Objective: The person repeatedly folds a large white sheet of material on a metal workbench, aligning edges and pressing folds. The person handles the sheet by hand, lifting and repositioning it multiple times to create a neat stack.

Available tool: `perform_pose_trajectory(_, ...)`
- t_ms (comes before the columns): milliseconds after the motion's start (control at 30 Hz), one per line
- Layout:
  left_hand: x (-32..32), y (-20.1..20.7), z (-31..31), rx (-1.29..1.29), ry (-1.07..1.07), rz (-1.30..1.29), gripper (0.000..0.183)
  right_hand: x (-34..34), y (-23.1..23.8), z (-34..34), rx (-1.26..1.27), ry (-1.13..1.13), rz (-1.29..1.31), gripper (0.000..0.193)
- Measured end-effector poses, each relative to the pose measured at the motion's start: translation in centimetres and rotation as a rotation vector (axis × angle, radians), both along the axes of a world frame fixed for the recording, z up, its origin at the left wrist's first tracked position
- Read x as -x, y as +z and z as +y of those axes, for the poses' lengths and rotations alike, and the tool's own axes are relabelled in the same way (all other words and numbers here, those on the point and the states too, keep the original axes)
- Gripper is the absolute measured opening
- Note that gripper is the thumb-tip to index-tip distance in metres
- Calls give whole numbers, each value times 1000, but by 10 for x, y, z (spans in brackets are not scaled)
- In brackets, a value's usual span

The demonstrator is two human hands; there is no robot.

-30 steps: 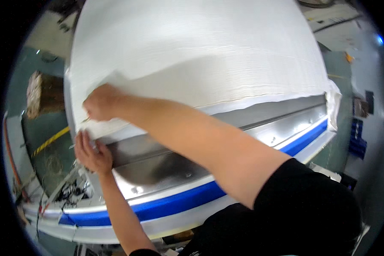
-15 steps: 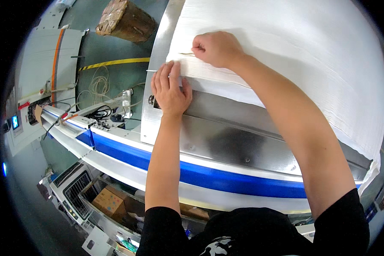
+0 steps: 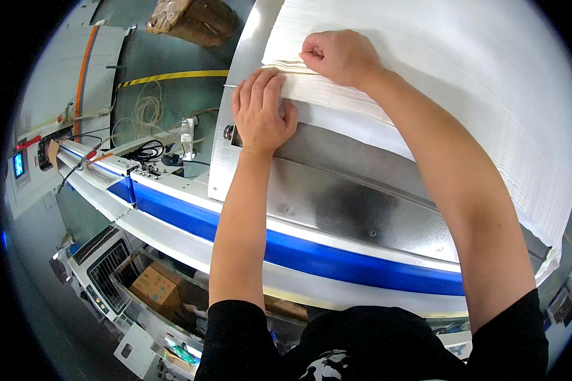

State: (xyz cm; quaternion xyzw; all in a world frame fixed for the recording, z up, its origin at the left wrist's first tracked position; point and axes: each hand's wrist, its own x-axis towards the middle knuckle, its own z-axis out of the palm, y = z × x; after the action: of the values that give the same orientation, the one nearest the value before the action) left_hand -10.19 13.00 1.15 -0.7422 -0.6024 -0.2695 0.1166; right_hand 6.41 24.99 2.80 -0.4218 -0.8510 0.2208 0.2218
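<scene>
A broad stack of thin white fabric layers [image 3: 464, 76] covers most of the metal table [image 3: 362, 197]. Over the stack's near left corner lies my left hand [image 3: 260, 120], its fingers stretched out and resting on the edge. Just beyond it, my right hand [image 3: 344, 58] is closed in a pinch at a raised edge of the fabric. Several layers are parted between the two hands, leaving a dark-edged fold [image 3: 287, 65]. My right fingertips are partly hidden by the curled hand.
A blue strip [image 3: 362, 263] runs along the table's near side. Below it at left stands a bin holding a cardboard box [image 3: 154, 289]. A brown wrapped bundle [image 3: 194, 22] and coiled cables [image 3: 147, 111] lie on the floor at far left, near yellow-black tape [image 3: 171, 77].
Both hands have shifted slightly right and farther away in the picture, along with some camera movement. The fabric edge by my right hand is lifted more, so the parted layers show wider.
</scene>
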Motion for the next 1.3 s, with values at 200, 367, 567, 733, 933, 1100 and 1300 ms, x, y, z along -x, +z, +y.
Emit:
perform_pose_trajectory(200,-3,-3,-1,-18,38,-27,50,0,3,0,39,1,-23,19)
perform_pose_trajectory(367,-1,-5,0,-22,52,36,49,0,3,-1,48,-1,-17,21)
perform_pose_trajectory(567,0,-9,-4,-41,50,31,46,1,8,-1,106,0,6,19)
perform_pose_trajectory(733,1,-12,-8,-55,67,26,43,1,12,-2,122,3,8,20)
perform_pose_trajectory(933,-1,-10,-15,-48,82,2,38,0,11,0,113,-4,24,20)
perform_pose_trajectory(1100,-3,-6,-31,-1,101,-3,36,0,7,3,136,-3,-18,21)
perform_pose_trajectory(1300,2,2,-33,-153,28,-10,25,5,15,-2,229,-12,-11,21)
